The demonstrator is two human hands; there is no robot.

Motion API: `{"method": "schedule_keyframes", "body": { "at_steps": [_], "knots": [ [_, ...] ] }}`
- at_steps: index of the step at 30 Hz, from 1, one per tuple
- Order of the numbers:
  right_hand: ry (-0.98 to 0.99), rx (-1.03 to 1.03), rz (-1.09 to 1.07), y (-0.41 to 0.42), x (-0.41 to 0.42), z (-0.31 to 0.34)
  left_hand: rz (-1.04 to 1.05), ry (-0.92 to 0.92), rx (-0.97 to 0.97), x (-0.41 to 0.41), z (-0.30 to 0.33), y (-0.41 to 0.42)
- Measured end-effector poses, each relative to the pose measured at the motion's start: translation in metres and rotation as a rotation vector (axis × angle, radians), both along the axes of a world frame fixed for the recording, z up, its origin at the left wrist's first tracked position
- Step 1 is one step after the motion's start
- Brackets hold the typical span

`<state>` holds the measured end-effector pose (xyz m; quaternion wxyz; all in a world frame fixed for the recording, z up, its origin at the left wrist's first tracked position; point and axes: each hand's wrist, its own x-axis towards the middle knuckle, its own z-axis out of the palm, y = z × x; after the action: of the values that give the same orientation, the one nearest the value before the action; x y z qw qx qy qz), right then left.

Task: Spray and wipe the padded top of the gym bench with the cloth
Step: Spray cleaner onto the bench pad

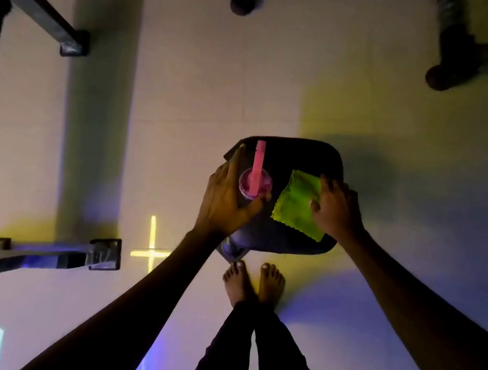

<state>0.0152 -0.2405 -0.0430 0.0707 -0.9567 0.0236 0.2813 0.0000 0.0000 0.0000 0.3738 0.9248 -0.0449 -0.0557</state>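
Dim pale floor, coloured light patches; padded bench top sits centre. I read left hand curled around the pink spray bottle, which stands upright at pad's 9 o'clock, nozzle pointing 12. Right hand presses flat on the green cloth, fingers spread, not clenched. Cloth lies at pad's 4 o'clock, just beside bottle. My call: bare pad toward 12 is the spray target.

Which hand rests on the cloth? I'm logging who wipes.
The right hand lies on the green cloth on the padded top; the left hand grips the pink spray bottle.
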Motion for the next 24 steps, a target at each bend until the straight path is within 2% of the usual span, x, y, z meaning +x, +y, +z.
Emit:
{"method": "schedule_keyframes", "body": {
  "at_steps": [3, 9, 12, 18, 24],
  "knots": [
    [0.005, 0.034, -0.09, 0.0, 0.012, -0.027, 0.074, -0.012, -0.101, 0.011, -0.016, -0.009],
    [-0.007, 0.061, -0.231, -0.001, 0.029, -0.047, 0.15, -0.075, -0.087, 0.022, -0.026, -0.024],
    [0.004, 0.128, -0.269, -0.003, 0.034, -0.042, 0.161, -0.037, -0.096, 0.021, -0.024, -0.026],
    [0.058, 0.341, -0.291, 0.002, 0.033, 0.014, 0.201, 0.052, -0.121, 0.016, 0.009, -0.014],
    [0.005, 0.533, -0.306, 0.045, 0.033, 0.116, 0.277, 0.023, -0.162, 0.008, 0.082, 0.025]
  ]
}}
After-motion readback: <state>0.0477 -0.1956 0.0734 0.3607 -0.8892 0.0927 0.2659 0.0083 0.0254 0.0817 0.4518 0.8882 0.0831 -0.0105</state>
